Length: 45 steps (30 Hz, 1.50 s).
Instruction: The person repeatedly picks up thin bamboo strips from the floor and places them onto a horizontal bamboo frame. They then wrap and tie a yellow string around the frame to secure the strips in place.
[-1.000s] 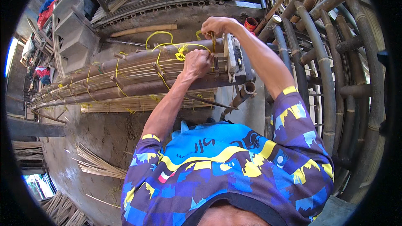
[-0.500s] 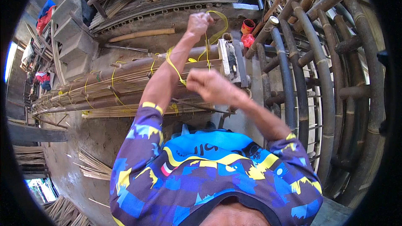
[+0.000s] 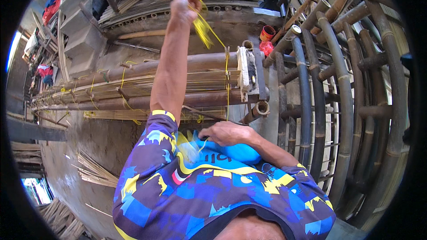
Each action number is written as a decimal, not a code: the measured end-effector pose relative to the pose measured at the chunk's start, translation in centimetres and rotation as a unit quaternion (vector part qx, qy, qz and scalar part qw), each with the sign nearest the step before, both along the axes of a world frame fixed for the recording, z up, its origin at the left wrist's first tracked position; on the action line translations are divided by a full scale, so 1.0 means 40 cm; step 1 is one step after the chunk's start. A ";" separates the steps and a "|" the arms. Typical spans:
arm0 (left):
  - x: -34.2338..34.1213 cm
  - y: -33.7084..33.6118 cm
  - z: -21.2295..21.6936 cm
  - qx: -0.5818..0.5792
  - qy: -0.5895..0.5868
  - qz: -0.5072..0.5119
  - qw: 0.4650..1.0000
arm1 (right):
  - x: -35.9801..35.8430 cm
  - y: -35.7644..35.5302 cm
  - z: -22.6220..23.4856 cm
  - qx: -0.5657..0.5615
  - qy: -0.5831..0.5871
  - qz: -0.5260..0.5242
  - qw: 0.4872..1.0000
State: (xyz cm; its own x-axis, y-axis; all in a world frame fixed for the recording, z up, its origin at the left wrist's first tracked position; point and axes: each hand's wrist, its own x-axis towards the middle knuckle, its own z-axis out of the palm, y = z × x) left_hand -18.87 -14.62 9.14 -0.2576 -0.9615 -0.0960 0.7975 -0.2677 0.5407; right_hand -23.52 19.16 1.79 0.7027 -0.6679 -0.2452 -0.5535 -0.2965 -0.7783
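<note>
My left hand (image 3: 184, 6) is stretched far forward, closed on a yellow plastic strip (image 3: 216, 37) whose loose end hangs below the fingers. From there the strip runs taut to a small upright peg and crosses the end of a long bamboo frame (image 3: 191, 63). Thin split bamboo strands (image 3: 178, 80) are laid lengthwise between its two poles. Close to my body, past the near pole, my right hand (image 3: 229, 133) is closed on the strip's other end. A blurred yellow tail (image 3: 188, 149) of it dangles against my shirt.
A rack of thick dark bamboo poles (image 3: 307, 102) stands close on the right. Beyond the frame are a red can (image 3: 267, 33), a red plastic bag (image 3: 266, 48) and stacked bamboo slats (image 3: 169, 9). Concrete blocks (image 3: 82, 31) stand at far left; loose slats (image 3: 95, 171) lie on the floor.
My left hand has moved forward and left, drawing the yellow strip tight. My right hand has come back toward my body, below the near pole. The loop around my left forearm is gone.
</note>
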 end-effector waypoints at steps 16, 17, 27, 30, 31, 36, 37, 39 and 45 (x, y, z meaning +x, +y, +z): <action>0.424 0.626 -0.049 -0.506 -0.348 -0.263 0.744 | 0.250 -0.094 -0.033 -0.147 0.093 0.069 0.982; 0.508 0.674 -0.063 -0.420 -0.325 -0.300 0.792 | 0.289 -0.115 -0.020 -0.133 0.038 0.074 0.988; 1.233 1.094 -0.376 0.047 -0.443 0.104 0.889 | 0.847 -0.281 -0.061 -0.303 -0.134 0.046 0.942; 1.379 1.202 -0.539 0.098 -0.495 0.102 0.857 | 0.944 -0.335 -0.083 -0.518 -0.019 -0.030 0.855; 1.418 1.234 -0.597 0.144 -0.540 0.111 0.822 | 0.971 -0.348 -0.094 -0.599 0.010 -0.080 0.797; 1.648 1.452 -0.915 0.353 -0.585 0.191 0.705 | 1.081 -0.427 -0.133 -0.512 0.448 -0.289 0.673; 1.711 1.506 -0.986 0.400 -0.576 0.211 0.681 | 1.098 -0.439 -0.132 -0.532 0.438 -0.270 0.672; 1.819 1.614 -1.129 0.484 -0.565 0.227 0.629 | 1.122 -0.463 -0.132 -0.547 0.449 -0.306 0.637; 1.999 1.838 -1.656 0.697 -0.523 0.240 0.427 | 1.138 -0.513 -0.171 -0.679 0.357 -0.271 0.582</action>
State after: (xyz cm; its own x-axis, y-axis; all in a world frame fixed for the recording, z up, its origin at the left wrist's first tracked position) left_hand 61.08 58.91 -57.10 0.8229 0.3012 -0.4818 0.4583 -0.8530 0.2495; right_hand 22.00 -1.38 -5.07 0.3420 -0.6624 0.6665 -0.8903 -0.0015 0.4553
